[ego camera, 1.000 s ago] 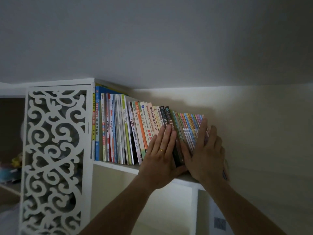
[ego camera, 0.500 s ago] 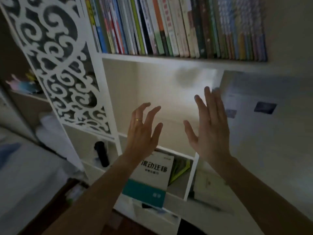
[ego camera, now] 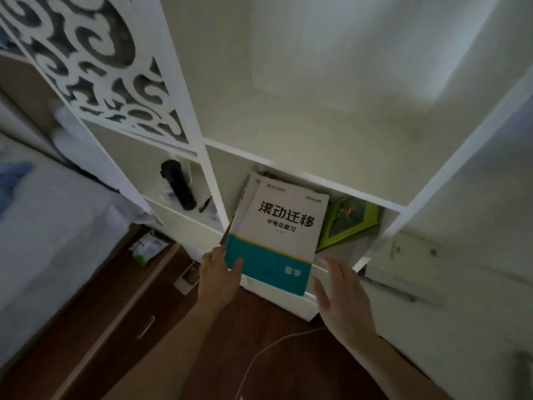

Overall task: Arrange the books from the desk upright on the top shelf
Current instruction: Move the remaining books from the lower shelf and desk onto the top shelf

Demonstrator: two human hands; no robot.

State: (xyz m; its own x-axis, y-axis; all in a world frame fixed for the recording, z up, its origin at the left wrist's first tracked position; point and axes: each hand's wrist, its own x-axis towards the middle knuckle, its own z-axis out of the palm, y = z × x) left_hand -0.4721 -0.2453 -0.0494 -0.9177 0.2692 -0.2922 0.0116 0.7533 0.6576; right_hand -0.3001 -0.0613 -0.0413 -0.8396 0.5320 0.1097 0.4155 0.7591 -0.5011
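Note:
A white and teal workbook point(ego camera: 277, 235) lies on top of a stack in the lowest compartment of the white shelf unit point(ego camera: 302, 177), jutting over its front edge. My left hand point(ego camera: 217, 274) touches the stack's lower left corner, thumb against the teal cover, fingers relaxed. Just below the book's lower right corner, my right hand point(ego camera: 339, 290) hovers with spread fingers and holds nothing. A green-framed book point(ego camera: 350, 223) lies to the right in the same compartment. The top shelf is out of view.
A black bottle point(ego camera: 178, 184) stands in the left compartment beside a black pen point(ego camera: 205, 204). A carved white lattice panel point(ego camera: 95, 67) rises at upper left. The dark wooden desk point(ego camera: 138, 327) carries a white cable point(ego camera: 271, 350) and a green and white packet point(ego camera: 147, 246).
My view has dropped from the top shelf's book row to the bottom compartment. Both hands have come down from the books to the white and teal workbook.

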